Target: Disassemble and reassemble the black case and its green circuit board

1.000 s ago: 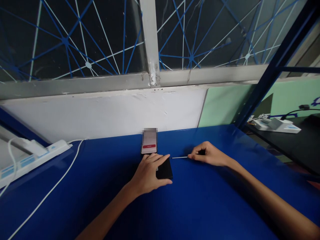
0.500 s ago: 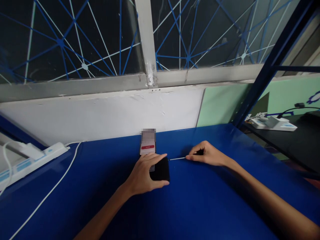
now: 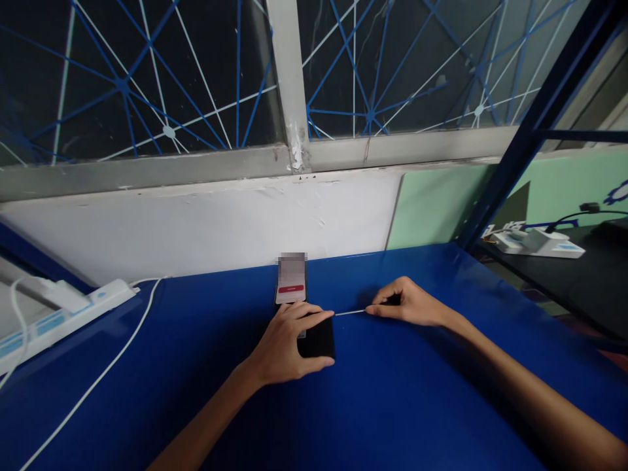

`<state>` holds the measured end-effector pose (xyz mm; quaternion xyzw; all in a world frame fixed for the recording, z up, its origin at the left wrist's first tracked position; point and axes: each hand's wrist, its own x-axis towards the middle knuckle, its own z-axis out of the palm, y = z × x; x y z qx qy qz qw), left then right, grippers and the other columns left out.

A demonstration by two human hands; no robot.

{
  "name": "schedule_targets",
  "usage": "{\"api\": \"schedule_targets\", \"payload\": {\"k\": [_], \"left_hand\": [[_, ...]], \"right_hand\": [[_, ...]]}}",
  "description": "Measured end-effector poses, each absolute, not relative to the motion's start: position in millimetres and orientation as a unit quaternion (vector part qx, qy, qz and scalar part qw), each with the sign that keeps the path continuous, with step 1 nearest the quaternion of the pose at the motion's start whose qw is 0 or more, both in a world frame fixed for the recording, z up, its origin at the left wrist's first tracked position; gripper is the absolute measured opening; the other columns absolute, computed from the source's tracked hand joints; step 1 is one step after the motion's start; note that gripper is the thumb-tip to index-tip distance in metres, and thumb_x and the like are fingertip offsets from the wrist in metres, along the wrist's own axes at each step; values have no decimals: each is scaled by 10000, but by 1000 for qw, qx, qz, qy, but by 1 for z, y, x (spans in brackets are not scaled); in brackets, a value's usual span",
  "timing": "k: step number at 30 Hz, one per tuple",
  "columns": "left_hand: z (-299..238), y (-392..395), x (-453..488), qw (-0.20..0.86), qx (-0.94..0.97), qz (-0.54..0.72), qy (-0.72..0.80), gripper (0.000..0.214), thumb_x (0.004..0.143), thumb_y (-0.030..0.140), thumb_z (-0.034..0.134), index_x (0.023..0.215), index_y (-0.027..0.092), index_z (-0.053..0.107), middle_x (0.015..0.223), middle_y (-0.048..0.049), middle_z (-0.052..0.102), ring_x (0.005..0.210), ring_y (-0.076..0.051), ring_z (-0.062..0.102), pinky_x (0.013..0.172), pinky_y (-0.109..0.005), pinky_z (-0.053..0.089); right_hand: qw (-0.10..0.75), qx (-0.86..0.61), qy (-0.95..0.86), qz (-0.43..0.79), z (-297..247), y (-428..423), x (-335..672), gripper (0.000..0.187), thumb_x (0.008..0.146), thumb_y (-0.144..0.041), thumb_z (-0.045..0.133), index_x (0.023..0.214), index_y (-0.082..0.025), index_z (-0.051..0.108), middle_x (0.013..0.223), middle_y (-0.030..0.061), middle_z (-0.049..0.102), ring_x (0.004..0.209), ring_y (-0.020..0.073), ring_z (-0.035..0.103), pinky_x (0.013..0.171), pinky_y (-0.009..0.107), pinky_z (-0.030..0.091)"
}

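My left hand (image 3: 287,343) lies across a flat black box-like object (image 3: 318,343). Its thumb rests along the near edge and its fingers along the far edge, so the object sits between them. Part of it is hidden under the palm. A thin whitish stick (image 3: 350,312) runs from the far right corner of the black object, by my left index fingertip, to my right hand (image 3: 405,302). Thumb and fingers of that hand pinch the stick's right end. Whether the stick touches the black object is too small to tell. Just beyond my left hand is a phone (image 3: 291,288) with a lit screen.
A white power strip (image 3: 110,296) with a white cable (image 3: 118,355) lies at the left of the blue table (image 3: 392,399). White wall and windows stand behind. At the right are a blue metal post (image 3: 513,150) and a black desk (image 3: 579,278) bearing another power strip (image 3: 537,243).
My left index finger has come down to the far right corner of the black object, near the stick's tip. My right hand keeps its pinch almost unmoved. The view shifts very slightly.
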<state>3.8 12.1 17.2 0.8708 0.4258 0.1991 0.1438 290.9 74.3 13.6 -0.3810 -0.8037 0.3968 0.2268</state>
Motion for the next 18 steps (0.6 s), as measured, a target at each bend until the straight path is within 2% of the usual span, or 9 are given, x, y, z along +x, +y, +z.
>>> {"api": "schedule_targets", "payload": {"k": [9,18], "left_hand": [[18,13,4,147,871,199,424,711,670,456,796,1298,260,526,1219,-69,616,1102,-280,553,964,-511,419],[14,14,4,142,875,188,423,745,669,489,780,1329,285,502,1219,-73,621,1091,-293,564,948,-525,420]], "right_hand": [[223,-382,-802,401,15,74,292,389,827,-489,625,700,-130,709,545,-15,481,495,80,319,443,228,239],[219,-384,-803,400,15,76,293,349,820,-457,644,698,-135,703,545,-19,471,497,78,311,442,233,231]]}}
